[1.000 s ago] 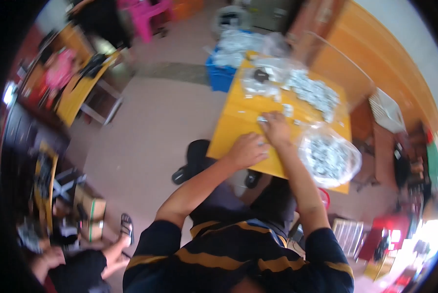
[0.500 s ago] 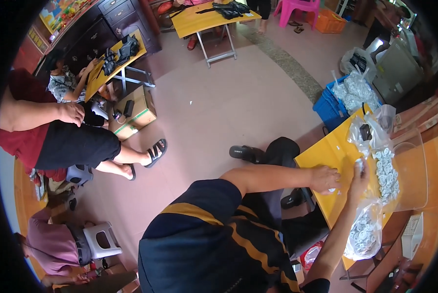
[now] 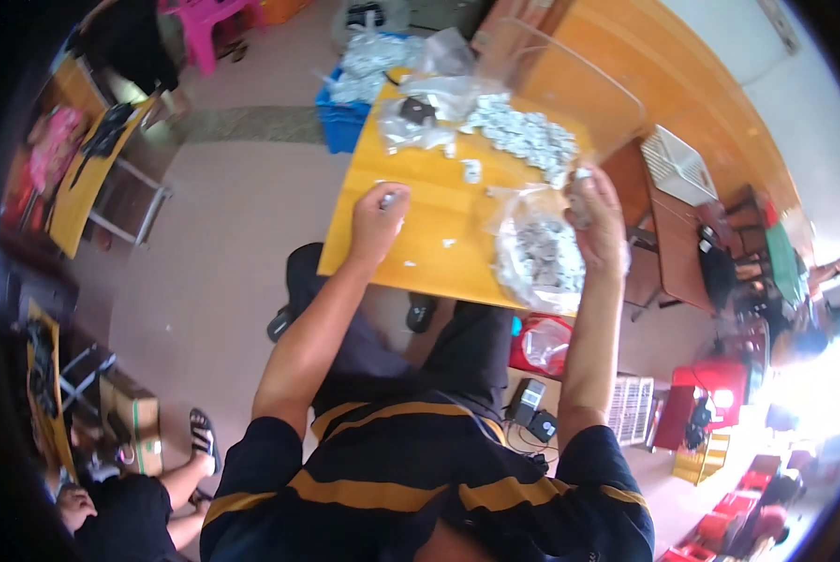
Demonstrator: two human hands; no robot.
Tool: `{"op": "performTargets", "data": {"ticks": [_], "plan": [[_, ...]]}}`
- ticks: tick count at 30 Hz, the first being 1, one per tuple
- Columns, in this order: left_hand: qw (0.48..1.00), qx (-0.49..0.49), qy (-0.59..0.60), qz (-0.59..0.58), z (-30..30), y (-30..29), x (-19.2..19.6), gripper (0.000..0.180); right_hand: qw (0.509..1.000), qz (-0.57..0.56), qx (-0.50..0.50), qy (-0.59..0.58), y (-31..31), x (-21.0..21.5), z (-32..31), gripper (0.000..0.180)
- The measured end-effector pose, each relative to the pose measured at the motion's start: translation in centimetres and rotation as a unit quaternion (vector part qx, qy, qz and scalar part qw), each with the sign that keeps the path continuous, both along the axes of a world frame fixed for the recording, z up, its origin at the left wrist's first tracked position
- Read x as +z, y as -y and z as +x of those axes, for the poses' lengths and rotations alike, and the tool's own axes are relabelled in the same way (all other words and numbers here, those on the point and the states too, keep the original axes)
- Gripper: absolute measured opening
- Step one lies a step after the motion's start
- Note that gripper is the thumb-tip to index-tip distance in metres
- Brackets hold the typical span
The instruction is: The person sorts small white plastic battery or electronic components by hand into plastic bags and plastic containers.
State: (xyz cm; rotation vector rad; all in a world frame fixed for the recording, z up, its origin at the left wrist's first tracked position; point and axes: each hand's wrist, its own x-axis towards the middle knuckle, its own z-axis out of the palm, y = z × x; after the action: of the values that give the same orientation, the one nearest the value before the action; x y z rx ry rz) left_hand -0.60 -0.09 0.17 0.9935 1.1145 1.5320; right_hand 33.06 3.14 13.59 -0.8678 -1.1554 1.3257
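Observation:
My left hand (image 3: 379, 225) is closed in a fist over the left part of the yellow table (image 3: 439, 253), with a small grey-white piece (image 3: 388, 200) showing between the fingers. My right hand (image 3: 600, 225) is curled round a small white plastic piece (image 3: 583, 175), whose end sticks up by the thumb. That hand is beside a clear plastic bag (image 3: 506, 220) full of small white pieces. Behind the bag, a heap of similar white plastic pieces (image 3: 518, 136) spreads over the table. One loose white piece (image 3: 471, 170) lies apart from the heap.
A clear bag with a dark object (image 3: 416, 111) rests at the table's far left. Behind it stands a blue crate (image 3: 338, 120) with bagged white parts. A transparent sheet (image 3: 570, 80) rises behind the heap. A white basket (image 3: 677, 165) is at right; another person (image 3: 130, 515) sits lower left.
My view has swung to the right, so the table now lies straight ahead. The hands have drawn apart: the right is now by the bag, the left fisted at the table's left.

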Motion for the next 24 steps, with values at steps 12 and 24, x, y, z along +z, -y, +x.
{"op": "performTargets", "data": {"ticks": [12,24], "plan": [[0.932,-0.329,0.153,0.011,21.0,-2.4,10.6,0.018,0.843,0.058,-0.107,0.525,0.1,-7.8,4.2,0.039],[0.918,-0.168,-0.288,0.215,18.9,-5.7,10.5,0.02,0.82,0.147,-0.173,0.525,3.4,-7.9,7.9,0.042]]}}
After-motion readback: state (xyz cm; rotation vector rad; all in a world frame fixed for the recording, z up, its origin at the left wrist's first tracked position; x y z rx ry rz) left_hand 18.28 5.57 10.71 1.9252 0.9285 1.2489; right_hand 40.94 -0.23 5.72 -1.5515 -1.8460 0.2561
